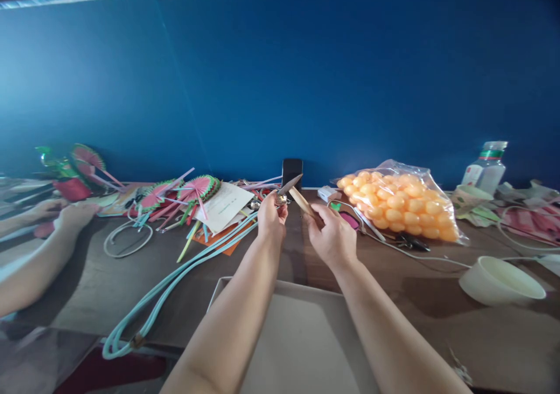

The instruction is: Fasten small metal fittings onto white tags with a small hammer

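Note:
My left hand [272,213] is closed around a small shiny metal piece [282,198], from which a dark pointed blade [291,184] sticks out. In my right hand [335,233] is a light wooden stick [303,201], its tip close to the blade. Whether the stick and blade touch is unclear. A black phone [291,168] stands upright against the blue partition just behind the hands. Below my forearms lies an open pale box [306,341].
Left are pale blue tubes [175,277], papers [225,206], paper fans [199,188] and another person's hands [76,214]. Right are a bag of orange balls [400,204], a white cable, a bottle [485,169] and a white bowl [501,281].

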A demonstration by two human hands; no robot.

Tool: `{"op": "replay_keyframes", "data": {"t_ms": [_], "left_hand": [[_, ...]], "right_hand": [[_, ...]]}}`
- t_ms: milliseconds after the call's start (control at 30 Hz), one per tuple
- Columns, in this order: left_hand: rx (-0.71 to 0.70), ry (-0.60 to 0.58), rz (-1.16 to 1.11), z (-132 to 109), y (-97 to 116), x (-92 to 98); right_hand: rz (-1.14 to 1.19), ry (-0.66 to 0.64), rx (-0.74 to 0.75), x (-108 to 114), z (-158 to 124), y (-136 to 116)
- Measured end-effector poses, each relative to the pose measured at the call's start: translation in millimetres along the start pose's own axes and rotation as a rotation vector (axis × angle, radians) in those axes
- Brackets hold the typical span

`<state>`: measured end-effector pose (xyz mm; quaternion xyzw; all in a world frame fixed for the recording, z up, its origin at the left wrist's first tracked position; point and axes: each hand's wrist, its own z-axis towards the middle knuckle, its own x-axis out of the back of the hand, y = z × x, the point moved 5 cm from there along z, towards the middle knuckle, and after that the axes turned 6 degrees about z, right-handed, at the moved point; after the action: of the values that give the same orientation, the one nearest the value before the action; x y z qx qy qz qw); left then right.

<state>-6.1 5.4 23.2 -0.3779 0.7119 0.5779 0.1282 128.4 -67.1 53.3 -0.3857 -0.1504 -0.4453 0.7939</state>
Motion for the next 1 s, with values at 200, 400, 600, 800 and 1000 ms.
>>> {"op": "replay_keyframes", "data": {"t_ms": [200,400,600,800,1000], "left_hand": [[-0.003,0.014,-0.02,0.7,0.1,1.1],[0.002,0.015,-0.012,2.7,-0.7,1.0],[0.01,0.021,-0.005,2.2,-0.6,1.0],[0.007,0.025,-0.012,2.5,-0.7,1.4],[0.013,0.023,-0.002,1.9,-1.4,1.1]], "right_hand": [[0.006,0.023,0.004,1.3,-0.2,-0.3],[-0.011,0.002,0.003,-0.7,-0.3,1.2],[-0.002,-0.001,-0.006,-1.2,0.0,2.0],[0.013,0.005,-0.007,-0.6,0.2,0.9],[0.007,-0.033,-0.009,-2.7,-0.1,1.3]]}}
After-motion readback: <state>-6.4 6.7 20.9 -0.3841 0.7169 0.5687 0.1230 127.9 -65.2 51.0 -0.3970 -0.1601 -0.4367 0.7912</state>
